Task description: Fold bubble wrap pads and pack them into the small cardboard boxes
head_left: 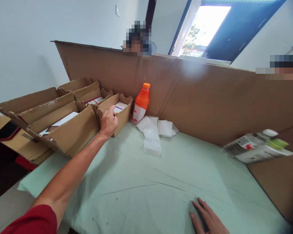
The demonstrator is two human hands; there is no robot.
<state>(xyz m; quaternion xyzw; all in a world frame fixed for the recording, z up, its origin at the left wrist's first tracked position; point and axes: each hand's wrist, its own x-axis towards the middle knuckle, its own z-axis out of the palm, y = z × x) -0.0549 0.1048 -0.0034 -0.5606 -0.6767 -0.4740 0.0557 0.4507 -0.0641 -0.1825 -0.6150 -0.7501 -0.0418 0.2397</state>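
Observation:
My left hand (108, 122) reaches out to a small open cardboard box (123, 117) at the far left of the table, fingers curled over its near rim, close to a white packet (120, 107) inside. I cannot tell whether the fingers hold the packet. My right hand (208, 219) lies flat, fingers apart, on the pale green cloth (146, 182) near the front edge, holding nothing. An orange bottle (141, 103) stands upright just right of the box, with several white sachets (152, 135) lying in front of it.
A tall cardboard wall (210, 97) runs along the table's far side, with two people behind it. More open cardboard boxes (63, 123) sit to the left. Plastic bottles (256, 146) lie on their sides at the right edge.

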